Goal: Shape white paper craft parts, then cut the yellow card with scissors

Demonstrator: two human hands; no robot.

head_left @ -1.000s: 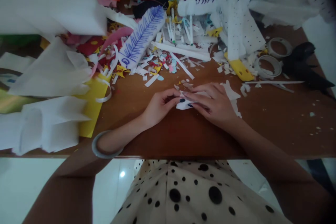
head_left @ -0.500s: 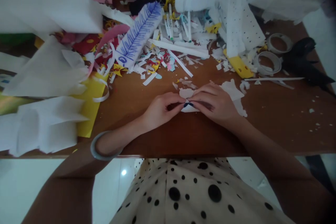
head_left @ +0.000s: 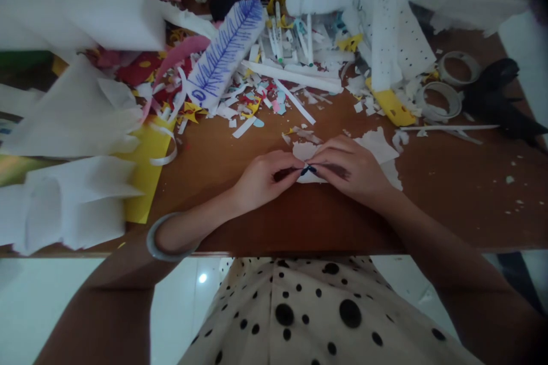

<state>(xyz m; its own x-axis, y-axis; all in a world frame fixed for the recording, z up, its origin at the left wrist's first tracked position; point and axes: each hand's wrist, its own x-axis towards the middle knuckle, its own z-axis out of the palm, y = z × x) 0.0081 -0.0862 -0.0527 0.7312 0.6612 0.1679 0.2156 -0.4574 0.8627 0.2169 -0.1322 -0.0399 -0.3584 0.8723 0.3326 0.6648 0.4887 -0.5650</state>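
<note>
- One small white paper piece [head_left: 305,153] lies on the brown table [head_left: 449,199], near the middle of the front edge.
- Two hands work on it. The left hand [head_left: 261,178] and the right hand [head_left: 346,168] meet fingertip to fingertip over the paper piece.
- Both hands are curled, and each pinches the paper piece between thumb and fingers. The dark nails touch in the middle.
- Both forearms come in from the front edge. The left wrist wears one grey bangle [head_left: 165,238].
- One torn white sheet [head_left: 379,147] lies just beside the right hand, partly under it.
- Two tape rolls [head_left: 443,100] sit near the right edge, close to each other.
- One black paper shape [head_left: 500,100] lies beside the tape rolls.
- One long white paper with blue pen lines [head_left: 226,54] lies toward the back edge, in a heap of coloured scraps [head_left: 257,102].
- One yellow sheet [head_left: 148,165] lies near the left edge.
</note>
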